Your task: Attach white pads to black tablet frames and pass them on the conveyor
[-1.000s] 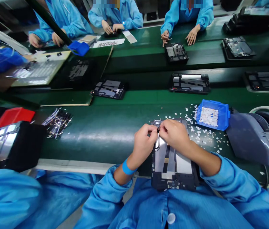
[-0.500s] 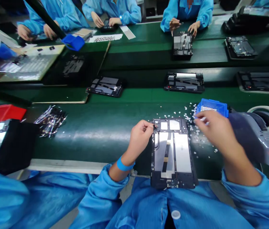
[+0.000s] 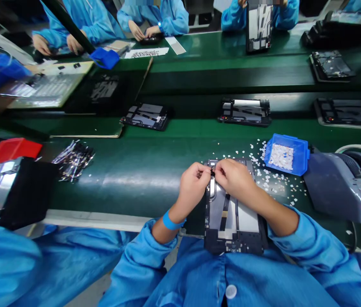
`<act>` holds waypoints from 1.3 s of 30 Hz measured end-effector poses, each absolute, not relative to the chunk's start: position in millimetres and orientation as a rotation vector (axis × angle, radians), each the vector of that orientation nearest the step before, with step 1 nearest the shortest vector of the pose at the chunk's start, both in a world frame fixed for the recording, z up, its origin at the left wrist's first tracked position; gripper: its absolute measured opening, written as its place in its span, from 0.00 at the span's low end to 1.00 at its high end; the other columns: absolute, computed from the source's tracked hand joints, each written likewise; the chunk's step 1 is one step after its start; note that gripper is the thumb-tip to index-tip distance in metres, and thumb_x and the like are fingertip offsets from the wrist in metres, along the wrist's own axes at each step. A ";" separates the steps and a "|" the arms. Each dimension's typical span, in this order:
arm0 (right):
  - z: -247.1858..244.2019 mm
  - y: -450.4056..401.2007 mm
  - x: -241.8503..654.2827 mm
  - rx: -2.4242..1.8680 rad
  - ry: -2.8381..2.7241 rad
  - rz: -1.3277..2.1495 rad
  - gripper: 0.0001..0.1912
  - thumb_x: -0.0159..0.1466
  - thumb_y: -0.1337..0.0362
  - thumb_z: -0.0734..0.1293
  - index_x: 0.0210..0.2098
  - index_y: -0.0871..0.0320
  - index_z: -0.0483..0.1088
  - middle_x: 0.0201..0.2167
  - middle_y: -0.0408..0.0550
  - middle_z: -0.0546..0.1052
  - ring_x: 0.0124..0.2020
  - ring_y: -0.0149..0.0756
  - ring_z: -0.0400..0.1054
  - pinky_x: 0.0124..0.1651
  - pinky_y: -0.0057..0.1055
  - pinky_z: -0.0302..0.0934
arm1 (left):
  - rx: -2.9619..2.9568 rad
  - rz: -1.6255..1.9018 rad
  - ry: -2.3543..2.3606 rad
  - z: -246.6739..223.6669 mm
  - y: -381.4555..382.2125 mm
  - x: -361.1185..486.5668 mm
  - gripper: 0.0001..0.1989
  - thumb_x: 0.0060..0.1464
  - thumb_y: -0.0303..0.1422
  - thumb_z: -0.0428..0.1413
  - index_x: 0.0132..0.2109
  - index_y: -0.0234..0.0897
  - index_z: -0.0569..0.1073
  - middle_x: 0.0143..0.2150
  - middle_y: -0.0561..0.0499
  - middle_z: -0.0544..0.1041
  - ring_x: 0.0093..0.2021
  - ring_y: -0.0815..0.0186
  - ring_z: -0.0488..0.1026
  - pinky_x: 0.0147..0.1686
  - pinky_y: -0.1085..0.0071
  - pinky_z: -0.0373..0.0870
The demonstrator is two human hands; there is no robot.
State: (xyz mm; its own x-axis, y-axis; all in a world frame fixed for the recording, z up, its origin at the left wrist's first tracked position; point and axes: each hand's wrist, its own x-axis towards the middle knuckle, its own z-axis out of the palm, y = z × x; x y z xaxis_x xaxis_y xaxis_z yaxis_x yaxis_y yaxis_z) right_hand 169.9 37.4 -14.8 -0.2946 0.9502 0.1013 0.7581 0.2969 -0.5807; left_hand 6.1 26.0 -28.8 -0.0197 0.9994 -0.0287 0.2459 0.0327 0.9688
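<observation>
An opened tablet-like device (image 3: 220, 213) lies at the bench's front edge, close to my body, its silver panels facing up. Both hands meet at its upper left corner. My left hand (image 3: 194, 184), with a blue band on the wrist, is closed in a pinch there on something too small to make out. My right hand (image 3: 235, 177) pinches right beside it, fingertips almost touching the left ones, and covers part of the device's top; what it holds is hidden. Small white pieces (image 3: 272, 179) are scattered to the right of the device.
A blue bin (image 3: 302, 155) of white pieces stands right, beside a grey tape dispenser (image 3: 327, 183). Metallic strips (image 3: 74, 160) are piled left, near a red bin (image 3: 16, 150). More devices (image 3: 245, 111) lie beyond. Co-workers' hands (image 3: 144, 32) are across the bench.
My right hand has moved left from the blue bin to the device's upper left corner, uncovering the bin. My left hand stays at that corner. A person opposite has raised a device upright.
</observation>
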 end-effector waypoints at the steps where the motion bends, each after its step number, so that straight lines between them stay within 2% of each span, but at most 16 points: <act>1: -13.9 38.5 167.9 -1.521 -2.154 0.635 0.06 0.65 0.71 0.63 0.34 0.57 0.71 0.32 0.48 0.78 0.35 0.37 0.69 0.38 0.30 0.56 | 1.356 1.069 1.405 -28.6 26.1 6.1 0.04 0.55 0.32 0.57 0.34 0.38 0.75 0.32 0.53 0.79 0.32 0.67 0.74 0.34 0.71 0.68; 4: -7.8 40.3 176.1 -1.532 -2.135 0.690 0.05 0.63 0.70 0.63 0.32 0.56 0.69 0.30 0.47 0.76 0.31 0.37 0.68 0.36 0.30 0.54 | 1.347 1.061 1.380 -27.6 26.9 6.3 0.04 0.55 0.32 0.57 0.33 0.38 0.75 0.32 0.53 0.79 0.32 0.67 0.73 0.34 0.72 0.68; 7: -0.1 36.9 224.4 -1.661 -1.951 0.598 0.05 0.64 0.66 0.62 0.34 0.55 0.70 0.29 0.47 0.76 0.30 0.37 0.68 0.34 0.30 0.55 | 1.311 1.057 1.380 -28.2 28.3 5.7 0.03 0.55 0.31 0.56 0.33 0.38 0.75 0.32 0.52 0.79 0.33 0.67 0.73 0.34 0.72 0.67; 9: 2.8 33.0 272.7 -1.929 -1.797 0.406 0.08 0.65 0.63 0.61 0.35 0.55 0.72 0.29 0.49 0.77 0.30 0.40 0.69 0.34 0.32 0.56 | 1.296 1.059 1.378 -29.5 29.4 4.4 0.04 0.55 0.30 0.56 0.33 0.37 0.75 0.31 0.52 0.79 0.32 0.67 0.73 0.33 0.72 0.67; 11: 3.9 29.4 314.8 -2.299 -1.745 0.186 0.12 0.67 0.59 0.61 0.31 0.56 0.73 0.27 0.55 0.76 0.29 0.45 0.69 0.33 0.36 0.54 | 1.304 1.056 1.386 -29.8 29.9 2.4 0.04 0.56 0.30 0.56 0.33 0.37 0.75 0.31 0.52 0.79 0.32 0.66 0.74 0.33 0.71 0.68; 13: 5.0 26.2 333.4 -2.432 -1.795 0.126 0.16 0.68 0.57 0.61 0.30 0.57 0.74 0.27 0.59 0.77 0.29 0.48 0.70 0.34 0.38 0.55 | 1.340 1.034 1.390 -28.0 29.3 -0.7 0.05 0.57 0.31 0.57 0.35 0.37 0.77 0.33 0.51 0.81 0.33 0.66 0.75 0.34 0.71 0.69; 15: 7.9 24.5 321.5 -2.253 -1.874 0.239 0.14 0.67 0.58 0.62 0.36 0.58 0.77 0.32 0.58 0.80 0.33 0.48 0.73 0.36 0.37 0.58 | 1.401 1.004 1.382 -24.1 27.9 -5.3 0.07 0.60 0.33 0.56 0.38 0.37 0.79 0.36 0.49 0.83 0.35 0.65 0.76 0.35 0.70 0.70; 17: 12.9 28.0 286.7 -1.970 -1.919 0.440 0.13 0.67 0.60 0.64 0.44 0.55 0.78 0.36 0.52 0.82 0.36 0.43 0.75 0.39 0.34 0.61 | 1.472 0.993 1.393 -19.7 27.4 -11.8 0.09 0.62 0.34 0.55 0.40 0.38 0.80 0.39 0.48 0.84 0.37 0.64 0.77 0.37 0.70 0.71; 18: 15.5 32.4 265.6 -1.864 -1.944 0.557 0.12 0.67 0.61 0.64 0.44 0.54 0.78 0.37 0.49 0.83 0.37 0.41 0.76 0.40 0.32 0.61 | 1.508 1.000 1.416 -18.1 27.9 -15.6 0.10 0.63 0.34 0.55 0.41 0.38 0.80 0.39 0.48 0.84 0.37 0.64 0.77 0.37 0.69 0.71; 21: 20.1 53.3 210.3 -1.780 -2.024 0.781 0.13 0.69 0.60 0.64 0.34 0.55 0.78 0.32 0.46 0.82 0.33 0.37 0.74 0.35 0.30 0.57 | 1.691 1.005 1.506 -17.4 32.4 -27.0 0.10 0.65 0.34 0.54 0.42 0.39 0.80 0.38 0.49 0.83 0.36 0.63 0.77 0.37 0.68 0.71; 25: 13.5 75.2 179.5 -1.826 -2.128 0.809 0.17 0.68 0.61 0.65 0.23 0.57 0.75 0.25 0.47 0.79 0.27 0.36 0.70 0.31 0.31 0.53 | 2.157 0.896 1.430 -25.6 39.5 -34.9 0.11 0.65 0.30 0.53 0.48 0.40 0.81 0.45 0.46 0.83 0.47 0.58 0.78 0.50 0.62 0.72; 27: 8.6 78.3 176.5 -1.845 -2.147 0.782 0.15 0.66 0.64 0.65 0.23 0.57 0.76 0.24 0.47 0.79 0.27 0.35 0.70 0.31 0.30 0.52 | 2.330 0.833 1.356 -30.4 41.4 -34.4 0.14 0.67 0.29 0.52 0.52 0.39 0.80 0.49 0.45 0.82 0.50 0.57 0.77 0.53 0.60 0.71; 30: 4.2 78.4 175.2 -1.883 -2.156 0.762 0.14 0.65 0.64 0.65 0.24 0.57 0.76 0.24 0.47 0.79 0.26 0.35 0.70 0.30 0.30 0.51 | 2.459 0.773 1.318 -35.2 42.4 -31.5 0.16 0.69 0.30 0.51 0.58 0.39 0.79 0.51 0.43 0.82 0.49 0.57 0.76 0.51 0.59 0.71; 39: 4.2 83.3 172.7 -1.910 -2.258 0.721 0.15 0.64 0.62 0.65 0.24 0.55 0.77 0.24 0.48 0.79 0.25 0.35 0.67 0.29 0.31 0.47 | 2.660 0.622 1.307 -37.7 46.4 -30.1 0.17 0.71 0.31 0.50 0.60 0.39 0.77 0.51 0.42 0.81 0.45 0.56 0.74 0.45 0.59 0.68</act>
